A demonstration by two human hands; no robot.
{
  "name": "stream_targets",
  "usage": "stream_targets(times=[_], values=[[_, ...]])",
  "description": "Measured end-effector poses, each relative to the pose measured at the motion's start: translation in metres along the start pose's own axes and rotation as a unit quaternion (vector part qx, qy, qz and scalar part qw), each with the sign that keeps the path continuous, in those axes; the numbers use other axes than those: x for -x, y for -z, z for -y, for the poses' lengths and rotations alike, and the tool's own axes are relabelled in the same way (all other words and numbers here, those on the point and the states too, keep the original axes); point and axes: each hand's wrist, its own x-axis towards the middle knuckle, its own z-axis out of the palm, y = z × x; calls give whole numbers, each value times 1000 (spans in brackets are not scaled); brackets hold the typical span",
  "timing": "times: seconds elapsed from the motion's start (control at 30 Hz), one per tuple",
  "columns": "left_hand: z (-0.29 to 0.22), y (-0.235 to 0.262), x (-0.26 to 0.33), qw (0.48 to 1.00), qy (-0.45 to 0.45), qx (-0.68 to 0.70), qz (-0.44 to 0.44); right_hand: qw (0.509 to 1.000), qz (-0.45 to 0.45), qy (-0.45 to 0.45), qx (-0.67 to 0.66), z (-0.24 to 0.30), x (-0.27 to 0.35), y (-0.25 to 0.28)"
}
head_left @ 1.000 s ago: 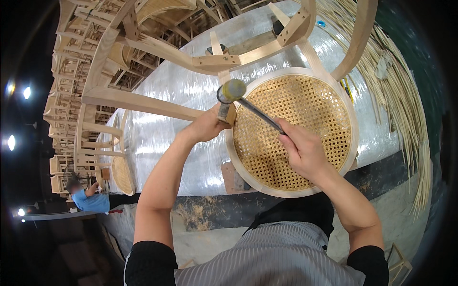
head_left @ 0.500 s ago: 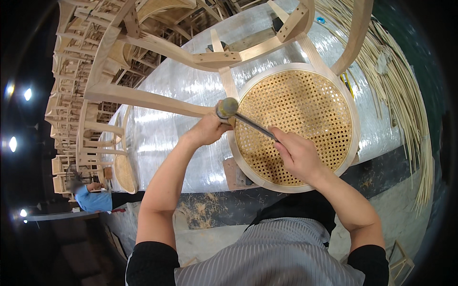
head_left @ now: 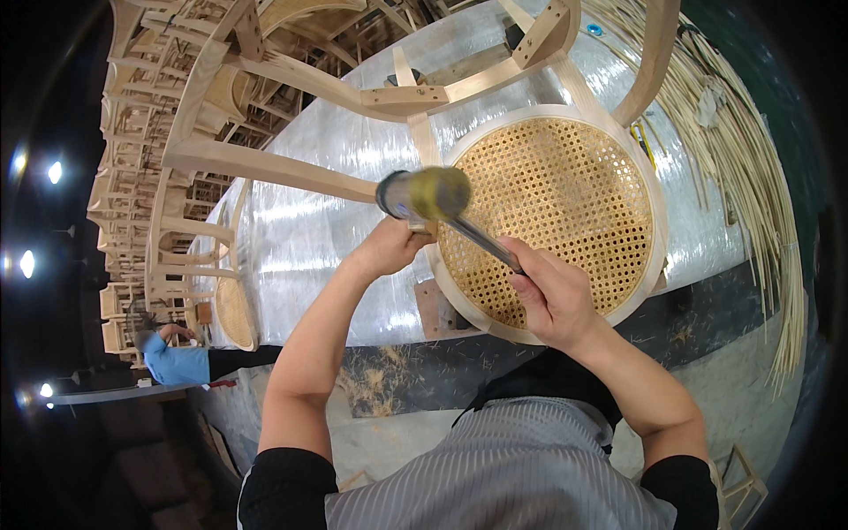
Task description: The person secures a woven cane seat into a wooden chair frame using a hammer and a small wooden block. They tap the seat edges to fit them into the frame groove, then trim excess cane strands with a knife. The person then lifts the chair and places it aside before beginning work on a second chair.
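Probably a hammering step: right hand point(head_left: 560, 290) clasps hammer point(head_left: 439, 193), left hand point(head_left: 390, 248) pinches block point(head_left: 433, 229) at the seat's point(head_left: 565, 212) 9 o'clock; next blow needs aim.

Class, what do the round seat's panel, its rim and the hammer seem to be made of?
Panel: probably cane, slightly glossy, from its golden open weave.
Rim: likely bare wood, from its pale, matt surface.
Hammer handle: perhaps metal, from its grey sheen; hammer head: too blurred to tell.
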Motion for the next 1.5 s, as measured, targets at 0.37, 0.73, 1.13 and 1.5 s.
stream_targets(times=[0.37, 0.73, 1.13, 1.5], values=[[-13, -14, -1, 997, 10, 53, -52, 997, 56, 2, 55, -17, 16, 5], [-23, -32, 20, 990, 13, 57, -126, 991, 101, 20, 80, -17, 21, 12], [-12, -55, 52, 985, 100, -69, -123, 992, 114, 43, 16, 9, 16, 24], [-34, -71, 41, 981, 93, 83, -151, 996, 37, 63, -45, 10, 23, 29]])
